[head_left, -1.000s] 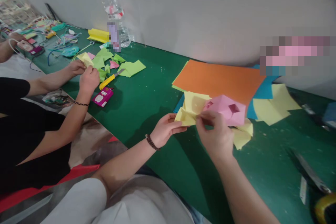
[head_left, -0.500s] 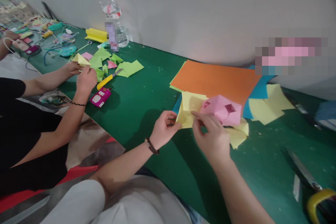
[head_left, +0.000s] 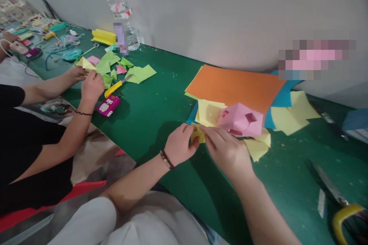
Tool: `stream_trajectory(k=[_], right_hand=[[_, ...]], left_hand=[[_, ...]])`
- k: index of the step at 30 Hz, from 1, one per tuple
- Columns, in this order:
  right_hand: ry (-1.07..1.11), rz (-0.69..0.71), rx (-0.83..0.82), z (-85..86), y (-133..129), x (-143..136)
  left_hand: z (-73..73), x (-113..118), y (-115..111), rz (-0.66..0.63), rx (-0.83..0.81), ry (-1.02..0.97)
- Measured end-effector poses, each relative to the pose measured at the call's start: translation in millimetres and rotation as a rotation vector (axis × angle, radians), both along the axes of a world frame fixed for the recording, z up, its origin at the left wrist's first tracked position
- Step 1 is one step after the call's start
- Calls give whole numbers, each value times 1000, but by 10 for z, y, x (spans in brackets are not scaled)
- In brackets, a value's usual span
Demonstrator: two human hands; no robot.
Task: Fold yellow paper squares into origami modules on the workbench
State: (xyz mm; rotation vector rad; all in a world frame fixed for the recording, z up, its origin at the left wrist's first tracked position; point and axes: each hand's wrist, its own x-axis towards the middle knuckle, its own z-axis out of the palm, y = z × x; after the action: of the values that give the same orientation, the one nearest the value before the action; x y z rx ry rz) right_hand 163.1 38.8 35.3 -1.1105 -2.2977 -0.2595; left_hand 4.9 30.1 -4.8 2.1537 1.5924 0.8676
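Observation:
Between my hands is a small piece of yellow paper point(head_left: 197, 134), partly covered by the fingers. My left hand point(head_left: 181, 143) pinches its left side between thumb and fingers. The fingertips of my right hand point(head_left: 228, 153) close on its right edge. Just behind lies another pale yellow sheet point(head_left: 209, 111). A folded pink paper shape point(head_left: 241, 120) with diamond-shaped openings sits beyond my right hand, and crumpled yellow paper point(head_left: 257, 147) lies beside it.
Orange sheets point(head_left: 235, 84) lie at the back, with blue paper point(head_left: 283, 97) under them. Yellow-handled scissors point(head_left: 342, 214) lie front right. At left, a co-worker's hands point(head_left: 92, 86) hold folded yellow paper near a yellow cutter point(head_left: 113, 89), a purple box point(head_left: 108, 106) and a bottle point(head_left: 117, 0).
The yellow paper in my hands was larger and spread upward; now it is folded down to a small piece. Both hands have closed in around it.

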Motion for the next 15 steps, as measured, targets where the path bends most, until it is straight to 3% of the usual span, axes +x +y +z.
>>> stream_trajectory(k=[5,8,12,15], right_hand=[[82,-14,-88,-9,7,37],[183,-67,-176,-44,15,56],[261,-133,-225,-87,26,53],[287,-138,-220,-89,26,35]], left_hand=[[7,-24,11,-45,16,-37],[-25,-22,27,-107,-52,-286],[-103,-3,60,-99,-276,-719],[-127,-3,68,-74,-331,-815]])
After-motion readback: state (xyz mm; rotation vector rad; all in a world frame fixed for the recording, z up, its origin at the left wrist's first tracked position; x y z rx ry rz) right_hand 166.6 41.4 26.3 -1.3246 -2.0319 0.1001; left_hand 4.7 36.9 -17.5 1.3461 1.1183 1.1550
